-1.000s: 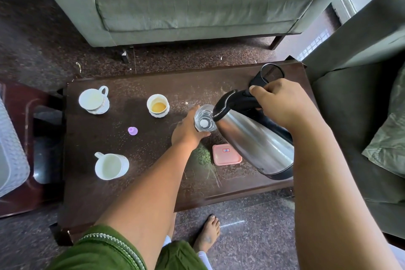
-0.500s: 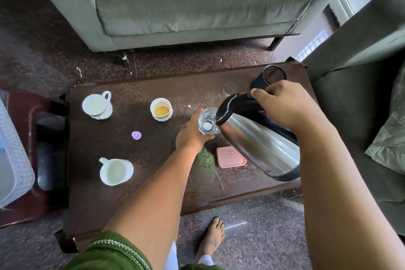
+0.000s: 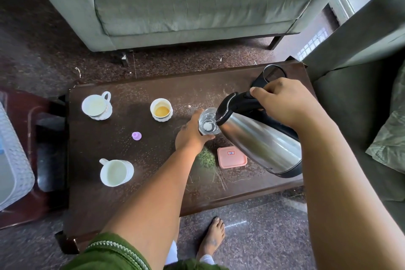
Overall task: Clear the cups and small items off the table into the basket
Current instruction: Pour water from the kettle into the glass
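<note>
The left hand (image 3: pixel 192 135) is wrapped around a clear glass (image 3: pixel 209 121) standing on the dark desk (image 3: pixel 153 85), fingers closed on its near and left side. The right hand (image 3: pixel 285 103) grips the black handle of a steel kettle (image 3: pixel 263 144), which is held tilted above the desk with its spout end over the rim of the glass. The kettle's lid stands open behind the handle.

Remaining items on the desk: a white cup (image 3: pixel 97 105) with handle at far left, seated on a saucer; a small white cup (image 3: pixel 161 112) holding amber liquid, left of the glass and apart from it; a white mug (image 3: pixel 116 172) near the front left; a small purple cap (image 3: pixel 136 135) between the cups; a pink lidded box (image 3: pixel 231 157) just beside the kettle's body; a patch of green crumbs (image 3: pixel 207 159) touching the left forearm's outline.

A white woven basket (image 3: pixel 15 171) is partly in view at the left edge, off the desk. None of the listed items lies in the visible part of it.
</note>
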Available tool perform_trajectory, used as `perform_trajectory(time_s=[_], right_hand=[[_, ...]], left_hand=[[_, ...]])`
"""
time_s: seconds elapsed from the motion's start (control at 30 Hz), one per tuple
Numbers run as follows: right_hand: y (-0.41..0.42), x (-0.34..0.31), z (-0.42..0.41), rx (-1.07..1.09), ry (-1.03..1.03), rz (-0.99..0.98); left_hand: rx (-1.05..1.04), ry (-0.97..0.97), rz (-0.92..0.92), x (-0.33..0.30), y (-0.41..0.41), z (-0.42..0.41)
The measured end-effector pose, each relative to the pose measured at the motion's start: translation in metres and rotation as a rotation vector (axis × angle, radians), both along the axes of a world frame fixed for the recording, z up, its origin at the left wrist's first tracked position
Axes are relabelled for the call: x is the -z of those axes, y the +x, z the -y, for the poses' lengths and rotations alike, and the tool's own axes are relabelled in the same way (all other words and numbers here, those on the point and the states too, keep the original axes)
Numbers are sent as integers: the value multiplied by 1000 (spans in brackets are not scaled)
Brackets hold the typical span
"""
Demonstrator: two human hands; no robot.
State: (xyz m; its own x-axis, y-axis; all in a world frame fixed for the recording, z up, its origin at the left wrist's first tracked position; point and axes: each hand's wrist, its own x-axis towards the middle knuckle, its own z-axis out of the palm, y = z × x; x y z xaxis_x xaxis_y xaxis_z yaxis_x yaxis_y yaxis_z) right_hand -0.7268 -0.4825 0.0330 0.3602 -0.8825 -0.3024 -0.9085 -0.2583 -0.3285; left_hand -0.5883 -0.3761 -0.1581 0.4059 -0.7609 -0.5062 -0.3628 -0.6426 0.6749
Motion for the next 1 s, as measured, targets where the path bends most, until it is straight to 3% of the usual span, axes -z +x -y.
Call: perform_trajectory(time_s=[1.0], right_hand=[[1, 1, 4, -67, 3, -13]], left_hand=[[19, -24, 35, 11, -1, -1]])
